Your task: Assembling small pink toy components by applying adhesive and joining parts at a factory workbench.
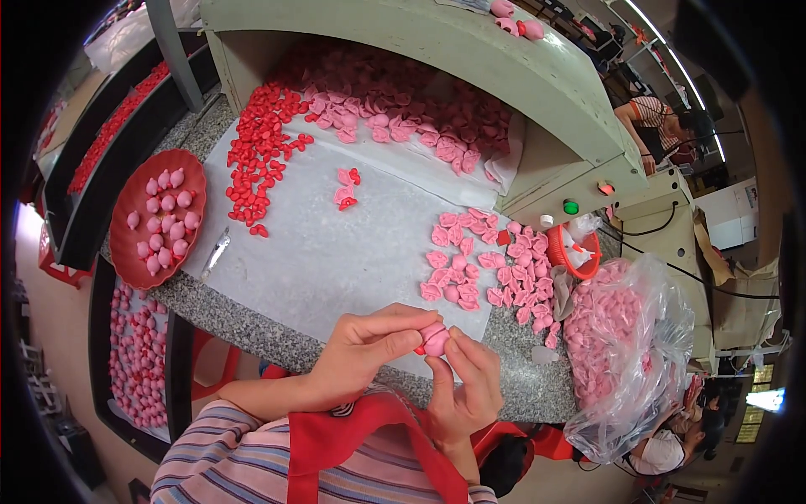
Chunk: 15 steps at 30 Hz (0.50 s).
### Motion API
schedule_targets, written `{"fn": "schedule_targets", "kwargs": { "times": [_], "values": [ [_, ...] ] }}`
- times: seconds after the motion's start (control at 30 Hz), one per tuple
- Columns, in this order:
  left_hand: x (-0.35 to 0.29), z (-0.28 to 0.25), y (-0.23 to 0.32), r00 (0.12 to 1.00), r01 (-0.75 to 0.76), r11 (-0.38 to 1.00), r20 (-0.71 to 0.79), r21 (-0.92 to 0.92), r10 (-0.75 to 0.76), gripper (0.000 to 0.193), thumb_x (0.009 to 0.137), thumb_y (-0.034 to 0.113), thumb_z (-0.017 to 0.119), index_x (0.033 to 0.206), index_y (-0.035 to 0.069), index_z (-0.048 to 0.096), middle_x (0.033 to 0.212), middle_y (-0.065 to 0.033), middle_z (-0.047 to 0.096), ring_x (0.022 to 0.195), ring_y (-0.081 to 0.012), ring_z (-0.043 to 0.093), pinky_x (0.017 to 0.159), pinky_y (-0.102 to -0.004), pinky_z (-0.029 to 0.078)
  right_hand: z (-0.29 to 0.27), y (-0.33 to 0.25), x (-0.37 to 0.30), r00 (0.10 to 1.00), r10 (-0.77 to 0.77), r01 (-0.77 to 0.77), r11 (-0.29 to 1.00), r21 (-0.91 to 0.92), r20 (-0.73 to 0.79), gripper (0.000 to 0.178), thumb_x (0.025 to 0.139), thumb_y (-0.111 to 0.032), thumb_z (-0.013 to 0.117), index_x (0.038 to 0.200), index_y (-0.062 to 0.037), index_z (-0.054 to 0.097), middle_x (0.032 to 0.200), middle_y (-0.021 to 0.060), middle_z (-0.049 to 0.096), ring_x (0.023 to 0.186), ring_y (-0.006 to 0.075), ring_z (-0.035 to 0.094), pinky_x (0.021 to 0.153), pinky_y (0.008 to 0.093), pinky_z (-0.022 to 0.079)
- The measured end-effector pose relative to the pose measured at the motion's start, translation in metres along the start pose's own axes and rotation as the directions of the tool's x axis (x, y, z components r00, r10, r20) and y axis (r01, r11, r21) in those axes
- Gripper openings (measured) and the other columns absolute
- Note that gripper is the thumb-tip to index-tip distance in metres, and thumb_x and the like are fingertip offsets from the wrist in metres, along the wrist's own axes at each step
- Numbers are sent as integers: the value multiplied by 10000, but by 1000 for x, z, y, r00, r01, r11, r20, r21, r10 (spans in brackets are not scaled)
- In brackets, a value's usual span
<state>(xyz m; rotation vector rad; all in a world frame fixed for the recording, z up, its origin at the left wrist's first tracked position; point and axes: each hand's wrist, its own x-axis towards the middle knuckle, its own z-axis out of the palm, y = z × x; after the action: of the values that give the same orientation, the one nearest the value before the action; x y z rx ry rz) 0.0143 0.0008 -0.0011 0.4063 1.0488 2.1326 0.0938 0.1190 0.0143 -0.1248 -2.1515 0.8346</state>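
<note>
Between my two hands, over the near edge of the worktop, is a small rounded pink piece [434,338] with a red part at its lower left. The fingertips of my left hand [369,343] pinch its left side. My right hand [467,380] grips it from the right with thumb and fingers. Ahead on the white sheet [302,244] lie a couple of pink pieces with red parts [345,191]. To the right, several loose pink shells [457,260] are spread out. A pile of small red parts [256,160] lies at the far left.
A red scalloped dish [124,244] of round pink pieces stands at left, near a metal blade-like tool [217,252]. Pink shells [403,118] heap under a pale green machine hood [403,25]. On the right are an orange basket [579,267] and a clear bag [646,336].
</note>
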Motion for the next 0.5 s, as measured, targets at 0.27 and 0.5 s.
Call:
{"fn": "schedule_targets", "kwargs": {
  "times": [0.27,0.5],
  "values": [
    [-2,10,4,970,-241,913,83,327,227,292,877,29,499,1161,-26,534,1144,-150,519,1008,-193,520,836,-273,430,-5,2,-2,996,-80,79,996,-38,-31,312,647,22,727,942,-14,634,953,121,629,754,243,576,655,309,475],
    [-2,13,5,934,-357,809,151,466,325,335,835,-8,534,1170,-12,535,1133,-153,518,987,-198,530,812,-266,433,-7,-2,-2,999,-36,35,999,-11,-37,295,653,42,707,933,-13,631,941,136,624,768,241,572,666,307,465]
  ]
}}
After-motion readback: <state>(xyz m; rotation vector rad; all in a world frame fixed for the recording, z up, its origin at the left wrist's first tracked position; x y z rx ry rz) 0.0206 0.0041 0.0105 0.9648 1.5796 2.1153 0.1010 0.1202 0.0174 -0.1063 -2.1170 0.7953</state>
